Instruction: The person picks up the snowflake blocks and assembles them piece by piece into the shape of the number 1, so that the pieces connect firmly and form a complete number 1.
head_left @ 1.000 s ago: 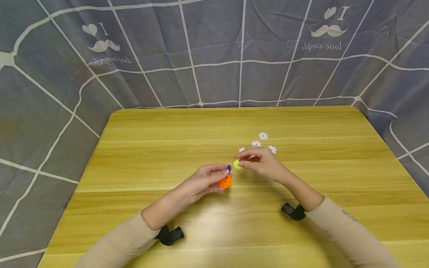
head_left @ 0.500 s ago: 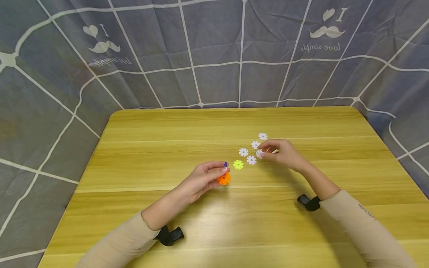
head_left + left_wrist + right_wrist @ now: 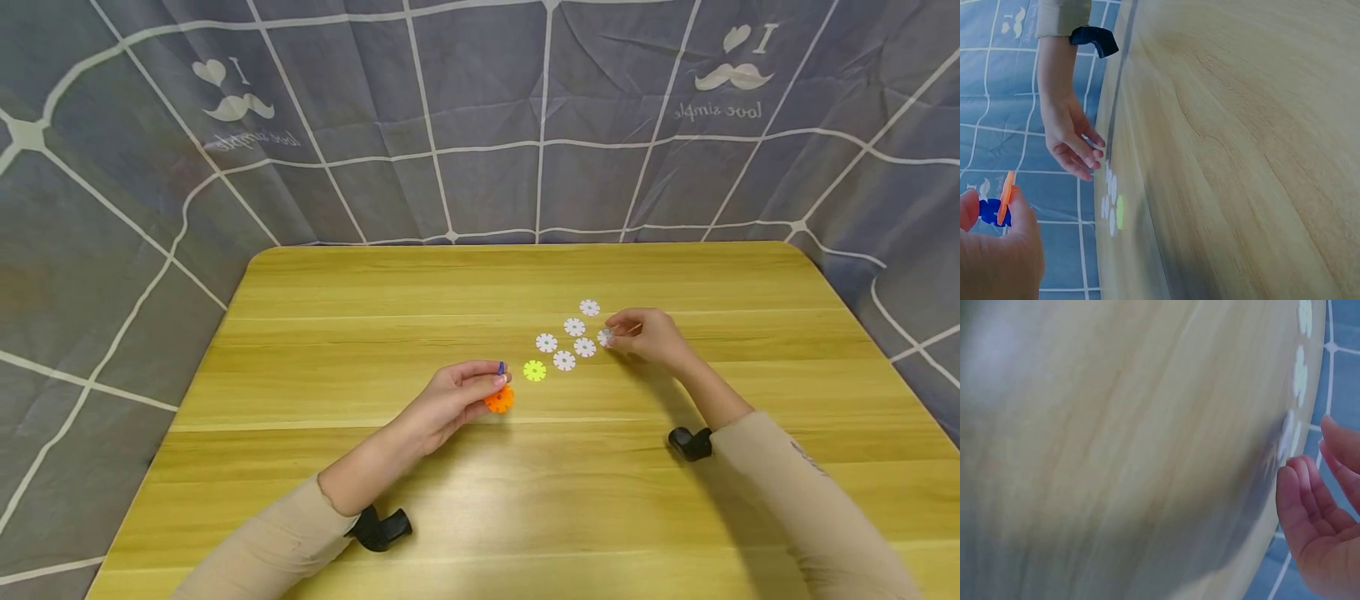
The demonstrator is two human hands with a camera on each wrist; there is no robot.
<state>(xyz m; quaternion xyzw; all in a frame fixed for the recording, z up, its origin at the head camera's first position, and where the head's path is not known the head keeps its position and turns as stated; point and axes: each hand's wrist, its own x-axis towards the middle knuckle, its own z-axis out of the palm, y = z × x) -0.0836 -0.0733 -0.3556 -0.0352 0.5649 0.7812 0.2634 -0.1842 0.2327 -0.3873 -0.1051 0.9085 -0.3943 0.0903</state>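
My left hand (image 3: 455,402) pinches an orange notched disc (image 3: 500,400) and a blue piece (image 3: 989,212) between thumb and fingers; they look joined, partly covered by the fingers. On the table lies a yellow-green notched disc (image 3: 535,371), just right of that hand. Several white notched discs (image 3: 564,361) spread beyond it. At the rightmost white disc (image 3: 604,337), my right hand (image 3: 651,337) has its fingertips close by; they overlap its edge in the head view. Seen from the right wrist, the thumb and fingers (image 3: 1300,500) are apart with nothing visible between them.
The wooden table (image 3: 360,333) reaches back to a grey checked cloth (image 3: 480,125) hung behind and along the sides. Black wrist mounts (image 3: 381,529) sit at both sleeves, low over the table.
My right hand has let go of the yellow-green disc, which now lies flat, and has moved right to the rightmost white disc. The left hand has shifted slightly left with its discs.
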